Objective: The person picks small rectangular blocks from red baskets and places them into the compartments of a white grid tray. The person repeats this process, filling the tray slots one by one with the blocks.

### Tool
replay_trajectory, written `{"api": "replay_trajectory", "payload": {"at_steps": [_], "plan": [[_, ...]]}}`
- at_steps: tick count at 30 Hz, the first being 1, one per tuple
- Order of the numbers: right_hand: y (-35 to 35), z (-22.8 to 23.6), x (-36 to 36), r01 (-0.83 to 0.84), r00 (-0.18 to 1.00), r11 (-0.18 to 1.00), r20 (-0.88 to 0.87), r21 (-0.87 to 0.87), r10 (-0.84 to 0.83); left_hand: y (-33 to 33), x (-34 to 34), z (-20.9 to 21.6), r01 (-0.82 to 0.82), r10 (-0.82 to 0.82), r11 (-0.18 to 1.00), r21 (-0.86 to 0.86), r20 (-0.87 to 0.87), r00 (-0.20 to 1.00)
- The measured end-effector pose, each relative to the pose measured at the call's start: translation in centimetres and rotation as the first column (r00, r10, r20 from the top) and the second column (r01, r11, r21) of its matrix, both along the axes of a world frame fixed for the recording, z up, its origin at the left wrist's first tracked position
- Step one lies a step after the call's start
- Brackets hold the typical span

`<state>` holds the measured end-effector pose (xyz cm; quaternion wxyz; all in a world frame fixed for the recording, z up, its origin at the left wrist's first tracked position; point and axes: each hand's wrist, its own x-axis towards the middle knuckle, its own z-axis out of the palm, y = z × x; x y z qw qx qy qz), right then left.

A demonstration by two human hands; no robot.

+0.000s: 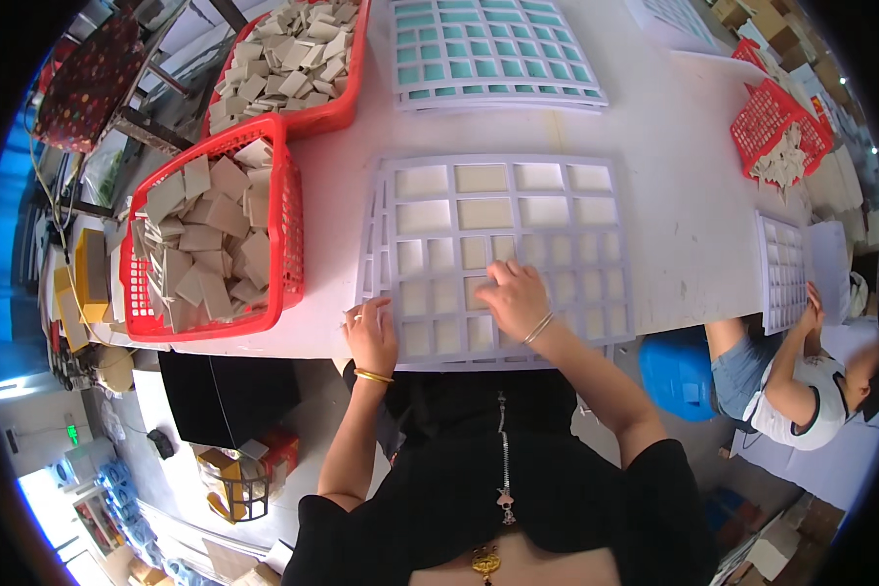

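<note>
In front of me on the table lies a white grid tray [507, 231] with compartments of several sizes. Beige tiles sit in some of them, among them one square tile [483, 213] in the second row. My right hand [518, 303] is over the middle of the tray, fingers bent and drawn together, their tips down at a small compartment; what they pinch is hidden. My left hand [370, 340] is at the tray's near left corner, with curled fingers. Whatever lies in its grasp does not show. Another white grid frame [369, 256] peeks out beneath the tray on the left.
Left stands a red basket [286, 210] of loose beige tiles, with a second red basket [354, 93] behind it. Grid trays with turquoise cells [498, 61] lie at the back. At right are another red basket [767, 122] and a seated person [806, 396] handling a grid tray [783, 273].
</note>
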<state>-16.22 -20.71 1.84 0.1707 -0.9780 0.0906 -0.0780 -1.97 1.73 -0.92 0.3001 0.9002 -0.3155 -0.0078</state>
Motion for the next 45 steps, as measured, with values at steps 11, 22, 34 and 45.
{"api": "replay_trajectory", "payload": {"at_steps": [11,22,34,45], "plan": [[-12.7,-3.7,-14.3,0.836,0.543,0.547,0.212,-0.042,-0.813,-1.0,1.0,0.8,0.04,-0.028,0.996,0.084,-0.149,0.988],[-11.0,-5.6,-17.3,0.704,0.324,0.335,0.138,0.627,-0.936,-1.9,0.3,4.9,0.036,-0.092,0.972,-0.234,-0.234,0.968],[-35.6,0.7,-48.1,0.949,0.278,0.314,0.382,0.034,-0.882,-15.4,-9.6,3.2,0.621,-0.78,0.61,-0.492,-0.237,0.579],[-26.3,0.9,-26.2,0.777,0.418,0.582,0.494,0.24,-0.762,-4.9,5.4,11.4,0.318,-0.291,0.823,-0.471,0.13,0.948]]}}
